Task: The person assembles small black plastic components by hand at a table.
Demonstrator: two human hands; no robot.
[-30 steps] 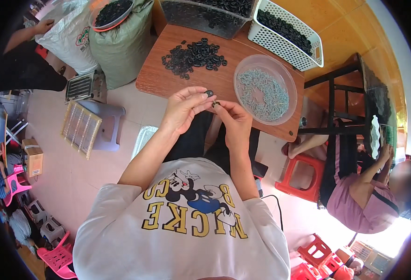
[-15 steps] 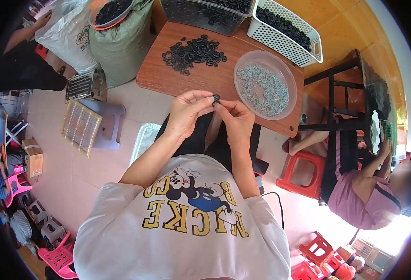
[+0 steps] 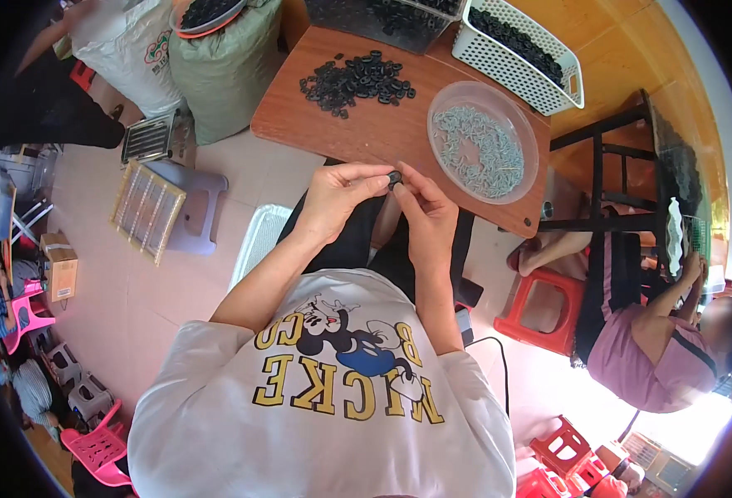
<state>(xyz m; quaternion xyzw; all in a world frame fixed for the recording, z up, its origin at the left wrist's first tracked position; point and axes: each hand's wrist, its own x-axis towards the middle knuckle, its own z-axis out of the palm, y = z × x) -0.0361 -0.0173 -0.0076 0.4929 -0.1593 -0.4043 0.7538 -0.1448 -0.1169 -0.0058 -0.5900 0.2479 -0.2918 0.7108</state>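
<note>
My left hand and my right hand meet over my lap at the table's near edge. Both are closed, fingertips pinching one small black oval ring-like part between them. Whether a smaller piece is also in my right fingertips, I cannot make out. Beyond my hands, a loose pile of similar black parts lies on the brown wooden table. To the right stands a round clear plastic tub with many thin blue-grey pieces, probably screws.
A white perforated basket and a dark clear-walled bin of black parts stand at the back. Full sacks are at left. A person sits at right beside a red stool and a black-framed table.
The view has shifted slightly, so the table sits a little higher and further right. Both hands still hold the black part, which looks turned a little.
</note>
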